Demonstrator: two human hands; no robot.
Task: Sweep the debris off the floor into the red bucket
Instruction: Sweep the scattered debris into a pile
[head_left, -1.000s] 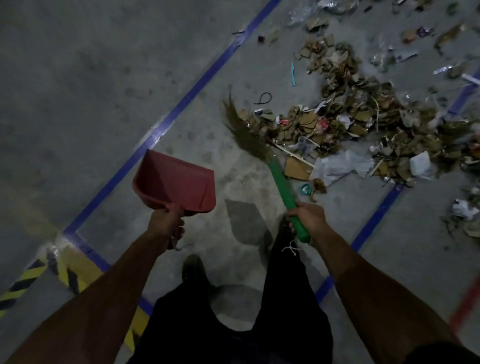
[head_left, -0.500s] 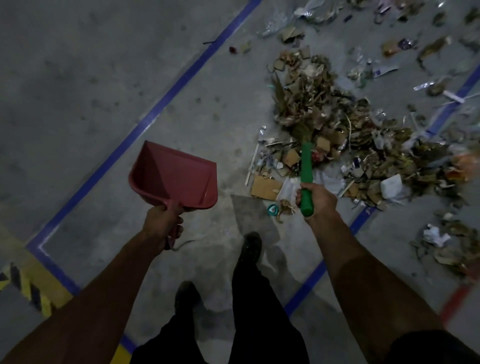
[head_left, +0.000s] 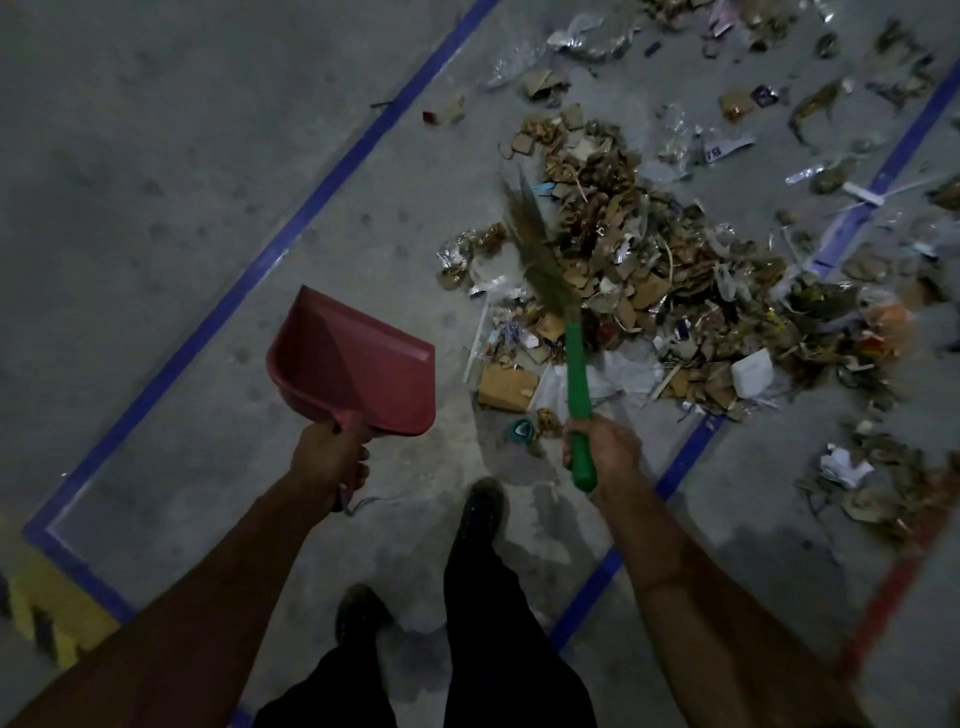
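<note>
Dim room, grey concrete floor (head_left: 156, 171) marked with blue tape lines (head_left: 291, 236); yellow-black hazard strip (head_left: 49, 618) and a red line (head_left: 883, 603) at the edges. Debris pile (head_left: 665, 270) of cardboard scraps, paper, plastic film lies on the floor, spread across one blue line. Right hand (head_left: 602, 452), fingers wrapped round the green handle of a grass broom (head_left: 550, 280), bristles at the pile's near-left edge. Left hand (head_left: 327, 460), fingers wrapped round the handle of a red dustpan (head_left: 358, 364), held off the floor left of the pile, apart from it. Dark shoes (head_left: 480, 506) near the pile.
</note>
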